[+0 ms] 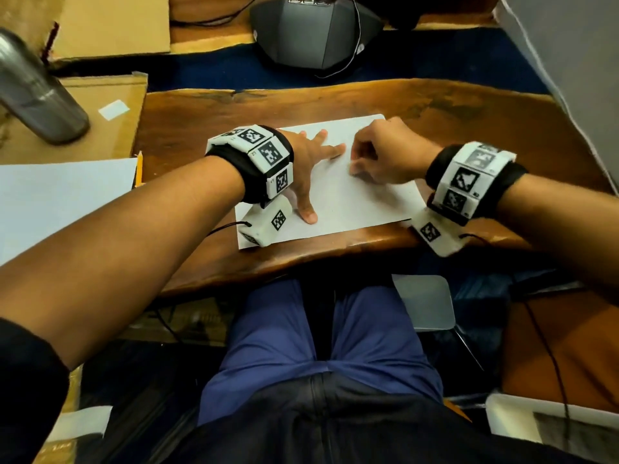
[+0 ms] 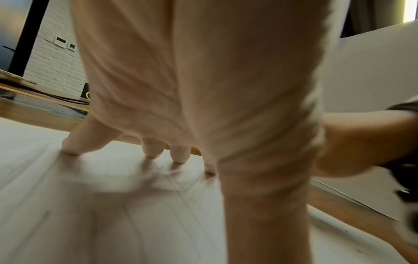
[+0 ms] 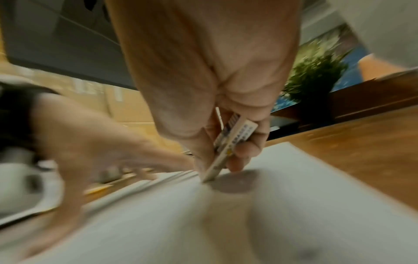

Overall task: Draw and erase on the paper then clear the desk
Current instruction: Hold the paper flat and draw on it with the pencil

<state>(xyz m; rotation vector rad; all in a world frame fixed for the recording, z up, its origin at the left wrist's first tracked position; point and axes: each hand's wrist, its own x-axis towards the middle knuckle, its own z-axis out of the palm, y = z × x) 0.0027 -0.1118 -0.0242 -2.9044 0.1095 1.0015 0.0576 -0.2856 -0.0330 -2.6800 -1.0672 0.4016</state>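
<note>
A white sheet of paper point(image 1: 338, 199) lies on the dark wooden desk point(image 1: 201, 128). My left hand point(image 1: 313, 162) presses flat on the paper's left part, fingers spread and straight; its fingertips point(image 2: 153, 151) touch the sheet. My right hand point(image 1: 378, 162) pinches a white eraser point(image 3: 230, 148) in a printed sleeve, its lower corner pressed onto the paper point(image 3: 294, 196). In the head view the eraser is hidden by the fingers. Faint pencil lines point(image 2: 176, 180) show on the paper point(image 2: 68, 223). A yellow pencil point(image 1: 139, 169) lies at the left, beside another white sheet point(image 1: 60, 202).
A metal bottle point(image 1: 33, 92) stands on cardboard point(image 1: 100, 128) at the far left. A grey device point(image 1: 315, 31) with cables sits behind the desk. A small green plant point(image 3: 314, 75) stands off to the right. The desk's front edge is close to my lap.
</note>
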